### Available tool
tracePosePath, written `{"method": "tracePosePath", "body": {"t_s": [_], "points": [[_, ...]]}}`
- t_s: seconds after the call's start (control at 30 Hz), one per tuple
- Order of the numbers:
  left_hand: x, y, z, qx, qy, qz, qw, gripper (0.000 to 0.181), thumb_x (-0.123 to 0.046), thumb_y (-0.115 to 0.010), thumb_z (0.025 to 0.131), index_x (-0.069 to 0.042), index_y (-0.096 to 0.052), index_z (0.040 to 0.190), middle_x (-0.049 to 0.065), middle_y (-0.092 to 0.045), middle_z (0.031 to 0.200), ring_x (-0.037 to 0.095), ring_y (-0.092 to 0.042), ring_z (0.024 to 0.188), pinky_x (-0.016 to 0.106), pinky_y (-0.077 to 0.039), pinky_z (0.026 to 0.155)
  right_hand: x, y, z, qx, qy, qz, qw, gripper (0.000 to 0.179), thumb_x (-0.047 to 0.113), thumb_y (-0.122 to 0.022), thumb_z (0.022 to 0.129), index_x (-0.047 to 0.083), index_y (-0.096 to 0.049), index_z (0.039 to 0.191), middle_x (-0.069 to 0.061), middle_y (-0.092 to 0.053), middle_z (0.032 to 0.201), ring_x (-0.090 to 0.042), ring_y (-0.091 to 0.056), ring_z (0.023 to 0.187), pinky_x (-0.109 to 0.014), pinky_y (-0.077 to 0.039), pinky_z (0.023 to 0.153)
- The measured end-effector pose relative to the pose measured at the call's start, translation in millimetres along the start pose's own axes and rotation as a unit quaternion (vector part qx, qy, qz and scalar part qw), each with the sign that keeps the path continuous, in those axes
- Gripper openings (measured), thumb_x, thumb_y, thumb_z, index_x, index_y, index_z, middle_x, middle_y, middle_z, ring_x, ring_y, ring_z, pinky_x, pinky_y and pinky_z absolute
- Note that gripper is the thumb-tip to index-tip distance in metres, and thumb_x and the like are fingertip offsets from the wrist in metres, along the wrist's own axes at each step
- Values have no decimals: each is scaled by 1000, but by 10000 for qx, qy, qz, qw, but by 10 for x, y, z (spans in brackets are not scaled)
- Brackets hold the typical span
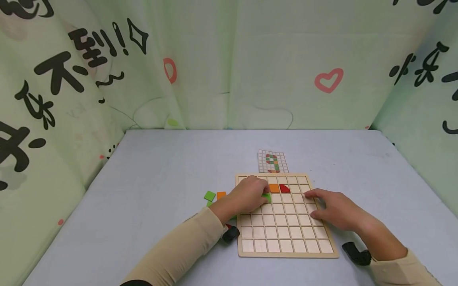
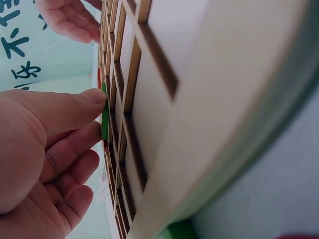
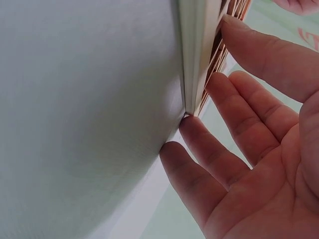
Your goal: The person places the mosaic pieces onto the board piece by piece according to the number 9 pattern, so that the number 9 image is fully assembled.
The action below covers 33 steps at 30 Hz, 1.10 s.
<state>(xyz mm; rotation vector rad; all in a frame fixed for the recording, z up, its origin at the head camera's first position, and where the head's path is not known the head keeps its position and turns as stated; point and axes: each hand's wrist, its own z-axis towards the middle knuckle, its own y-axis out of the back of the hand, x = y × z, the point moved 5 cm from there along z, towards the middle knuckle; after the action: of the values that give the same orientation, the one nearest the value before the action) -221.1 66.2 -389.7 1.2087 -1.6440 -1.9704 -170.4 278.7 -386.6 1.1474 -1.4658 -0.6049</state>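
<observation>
A wooden grid board point(image 1: 286, 254) lies on the white table. My left hand point(image 1: 250, 194) is over its upper left part, pinching a green square tile point(image 2: 104, 117) between thumb and index finger. The tile is at the grid surface; whether it sits fully in a cell I cannot tell. Just beyond it, an orange square tile point(image 1: 274, 188) and a red tile with a rounded edge point(image 1: 284, 188) occupy neighbouring cells. At the board's right edge rests my right hand point(image 1: 338, 208), its fingers spread and fairly straight, the thumb point(image 3: 239, 27) touching the frame.
Behind the board lies a gridded pattern card point(image 1: 262, 162) with a coloured figure. Loose tiles lie left of the board, among them a green one point(image 1: 209, 195) and an orange one point(image 1: 221, 195), partly hidden by the left arm. A printed curtain point(image 1: 272, 71) hangs around the table.
</observation>
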Motion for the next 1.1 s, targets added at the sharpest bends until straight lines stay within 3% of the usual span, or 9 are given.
{"method": "tracePosePath", "body": {"t_s": [0.7, 1.1], "points": [[6, -17, 3, -10, 87, -76, 9999, 19, -21, -74, 93, -12, -71, 109, -5, -68, 99, 10, -58, 94, 20, -47, 81, 8, 5, 1, -10, -41, -45, 10000, 55, 19, -77, 85, 1, -58, 134, -30, -53, 136, -50, -46, 125, -64, -39, 98], [33, 53, -28, 83, 249, -303, 9992, 19, -21, -73, 94, -13, -71, 111, -6, -68, 102, 11, -57, 97, 21, -47, 81, 4, 6, 5, -16, -47, -90, 9999, 55, 20, -77, 85, 2, -58, 134, -30, -53, 136, -51, -46, 126, -65, -39, 97]]}}
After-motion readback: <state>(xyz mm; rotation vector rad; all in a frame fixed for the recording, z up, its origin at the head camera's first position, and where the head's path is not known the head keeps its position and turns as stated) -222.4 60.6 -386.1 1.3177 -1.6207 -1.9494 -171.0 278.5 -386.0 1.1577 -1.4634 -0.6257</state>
